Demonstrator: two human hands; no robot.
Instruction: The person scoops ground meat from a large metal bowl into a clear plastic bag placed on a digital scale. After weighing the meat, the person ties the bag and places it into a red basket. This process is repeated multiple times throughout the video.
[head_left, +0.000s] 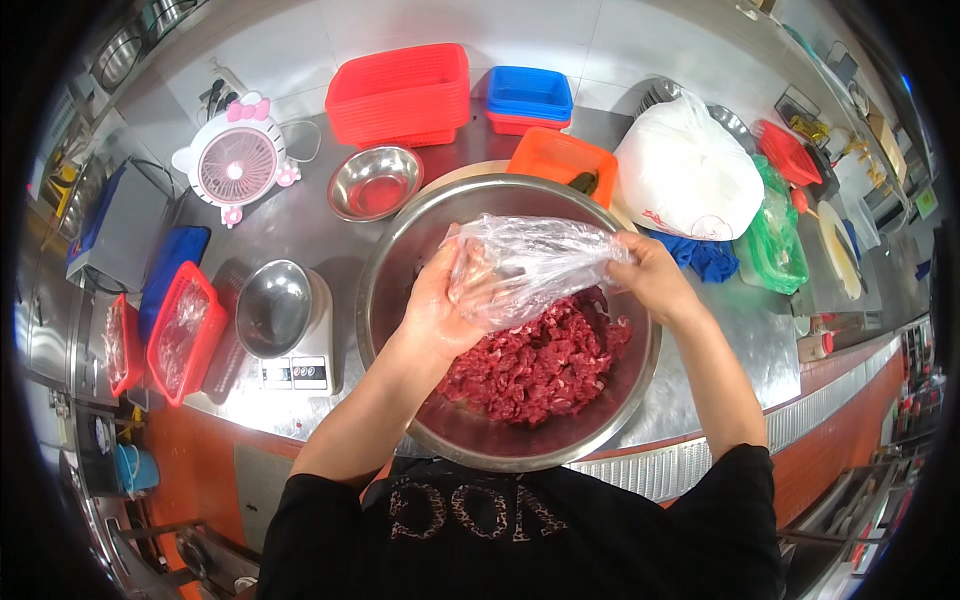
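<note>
A large stainless steel bowl (508, 454) stands in front of me with a heap of cut raw red meat (536, 367) inside. Above the meat I hold a clear plastic bag (532, 262) stretched between both hands. My left hand (442, 307) is at the bag's left end, some of its fingers seen blurrily through or behind the film; whether it grips the bag is unclear. The fingers of my right hand (649, 274) pinch the bag's gathered right end.
Left of the bowl are a kitchen scale (319, 330) with a metal pan, red baskets (214, 330) of plastic bags, and a fan (236, 165). Behind stand a small metal bowl (345, 184), red baskets (397, 105), blue baskets (529, 90) and an orange basket (559, 154). A full white bag (682, 172) lies right.
</note>
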